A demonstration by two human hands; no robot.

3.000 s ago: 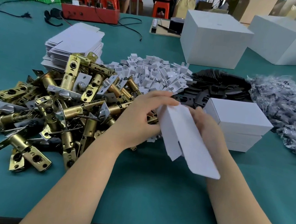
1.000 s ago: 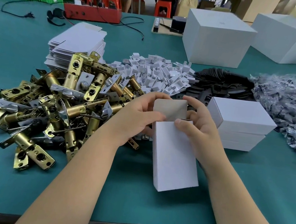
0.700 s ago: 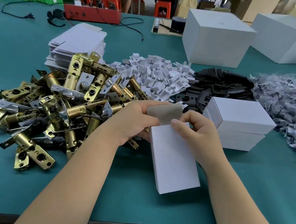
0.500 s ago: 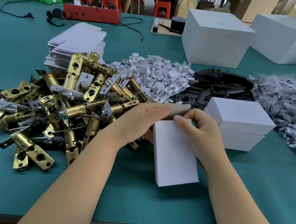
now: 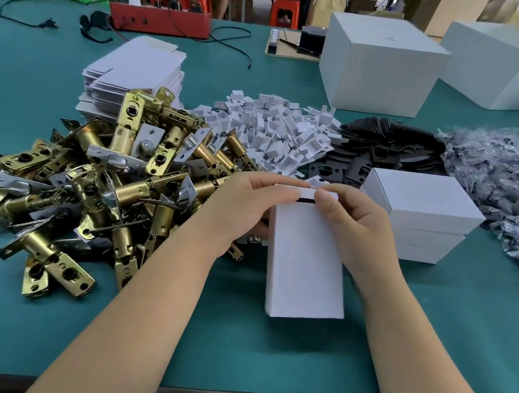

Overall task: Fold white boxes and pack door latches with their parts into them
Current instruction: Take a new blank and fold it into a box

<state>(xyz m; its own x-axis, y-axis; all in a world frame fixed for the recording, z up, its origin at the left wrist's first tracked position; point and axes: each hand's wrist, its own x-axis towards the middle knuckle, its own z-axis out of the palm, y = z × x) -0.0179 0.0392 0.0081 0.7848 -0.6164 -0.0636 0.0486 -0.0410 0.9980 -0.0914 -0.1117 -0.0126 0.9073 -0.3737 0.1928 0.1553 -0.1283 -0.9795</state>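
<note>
Cardboard is all the box (image 5: 307, 260) seems to be: light and thin-walled, likely to dent if squeezed, so it is best held by the edges near the far end, as the person is doing. It is looking plain white, long and narrow, sitting tilted over the green table (image 5: 432, 340) with its far flap (image 5: 306, 192) nearly shut and a dark slit showing. The left hand (image 5: 246, 204) is pinching that flap from the left, fingers curled round the end; the right hand (image 5: 348, 223) is pressing it with its thumb, fingers wrapping the side. Brass latches (image 5: 112, 181) are lying heaped just left, finished boxes (image 5: 416, 216) stacked just right.
</note>
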